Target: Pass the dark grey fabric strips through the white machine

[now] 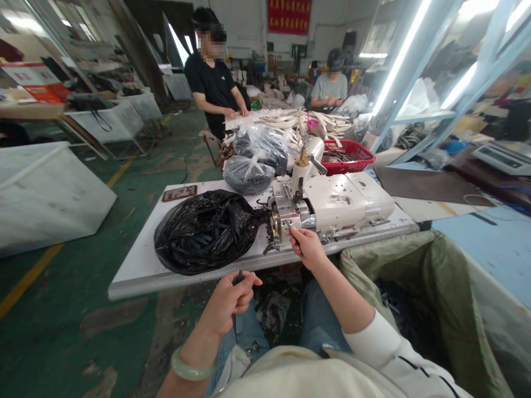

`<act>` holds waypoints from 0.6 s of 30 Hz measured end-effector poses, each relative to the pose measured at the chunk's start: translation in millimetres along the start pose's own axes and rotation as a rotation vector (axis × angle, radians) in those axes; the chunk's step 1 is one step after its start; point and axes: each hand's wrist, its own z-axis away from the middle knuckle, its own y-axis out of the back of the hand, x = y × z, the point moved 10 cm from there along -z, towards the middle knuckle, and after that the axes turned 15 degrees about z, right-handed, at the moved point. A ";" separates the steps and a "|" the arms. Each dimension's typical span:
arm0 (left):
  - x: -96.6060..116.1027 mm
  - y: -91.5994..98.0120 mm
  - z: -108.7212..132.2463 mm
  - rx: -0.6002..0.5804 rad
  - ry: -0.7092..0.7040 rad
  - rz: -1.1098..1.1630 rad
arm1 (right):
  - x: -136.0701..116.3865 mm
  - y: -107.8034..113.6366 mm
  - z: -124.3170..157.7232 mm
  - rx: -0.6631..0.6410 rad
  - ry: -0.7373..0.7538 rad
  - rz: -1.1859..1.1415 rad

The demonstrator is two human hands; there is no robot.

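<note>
where the hands are: the left hand [228,305] sits just off the near edge of a white work table [136,284], and the right hand [305,247] is at the front of a cream-painted machine [352,199], probably a leather skiving machine.
left grip: the fingers [244,293] are curled shut around a narrow dark strip [238,278] that stands up out of the fist.
right grip: the thumb and fingers [299,236] are pinched closed on a short dark strip [287,225], held close against the machine's bright metal head [286,214].
placement: a black plastic bag [207,232] of dark strips lies open on the table, its mouth by the machine, and a green woven sack [415,271] stands at the right knee with dark strips inside; both seem set there to stay within arm's reach.
nearby: a phone [179,193], clear bags of dark material [249,174], a red plastic basket [344,155].
co-workers: one person in a black t-shirt [211,83] stands at pale strips [302,121]; another in a grey t-shirt [329,88] sits beyond.
writing: a red banner [289,16] carries characters too small to read; no machine brand is legible.
</note>
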 end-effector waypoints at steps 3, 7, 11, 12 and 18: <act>0.4 5.8 0.6 0.013 0.000 0.006 | -4.9 24.7 -26.3 0.115 -0.055 0.060; 0.2 10.6 1.9 0.032 0.001 0.030 | -10.4 39.2 -46.6 0.160 -0.096 0.067; -0.2 12.3 3.1 0.042 0.002 0.060 | -13.1 46.7 -54.8 0.239 -0.111 0.087; 0.0 12.4 3.1 0.043 0.001 0.070 | -15.2 49.2 -55.5 0.271 -0.104 0.095; 0.8 5.2 1.0 -0.006 0.037 0.229 | -31.6 117.9 -14.2 0.626 0.017 0.175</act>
